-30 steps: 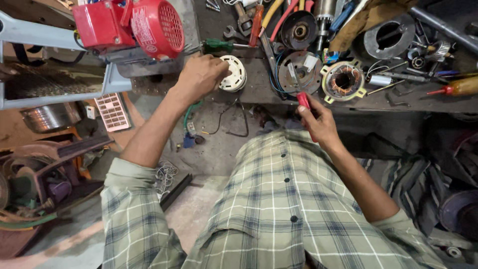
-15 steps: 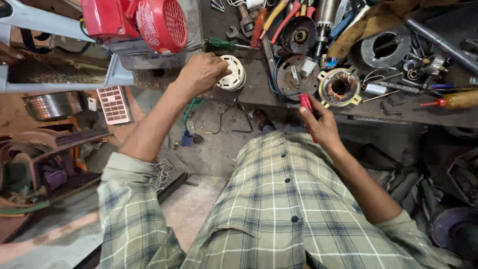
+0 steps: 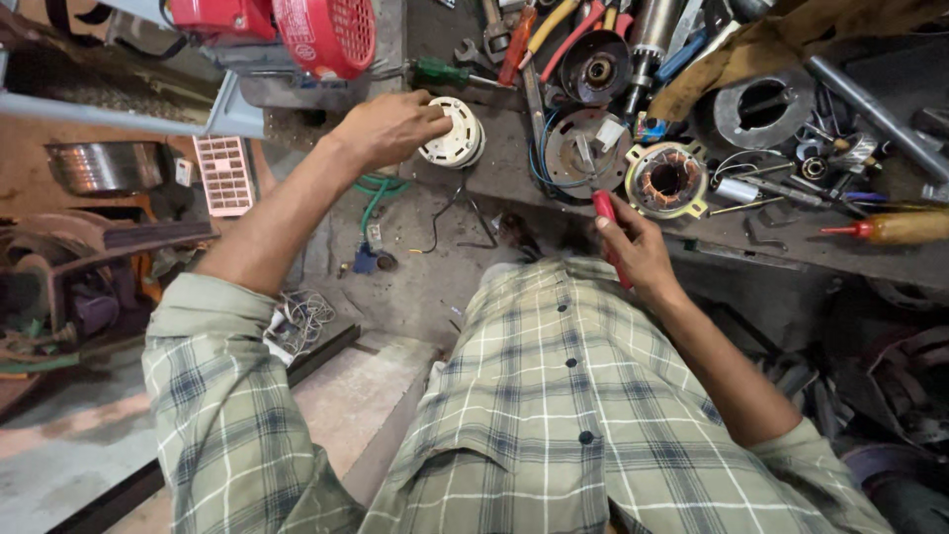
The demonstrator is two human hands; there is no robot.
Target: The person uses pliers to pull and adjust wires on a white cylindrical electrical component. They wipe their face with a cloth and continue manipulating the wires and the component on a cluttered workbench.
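My left hand (image 3: pixel 390 127) reaches out over the workbench and grips a round white plastic motor part (image 3: pixel 457 136) by its left side. My right hand (image 3: pixel 638 247) stays close to my body at the bench's front edge, closed around a red-handled tool (image 3: pixel 604 210) whose tip is hidden in the hand. A stator with copper windings (image 3: pixel 669 179) lies just beyond my right hand. A dark round motor end plate (image 3: pixel 579 147) sits between the two hands.
A red motor (image 3: pixel 314 32) stands at the back left. Screwdrivers, pliers (image 3: pixel 542 28), a metal ring (image 3: pixel 763 107) and a steel rod (image 3: pixel 865 102) crowd the bench's back and right. A steel bowl (image 3: pixel 99 165), a white grille (image 3: pixel 224 174) and loose wires (image 3: pixel 301 313) lie on the floor at left.
The view has shifted a little. My left hand has stayed on the white part and my right hand keeps hold of the red-handled tool.
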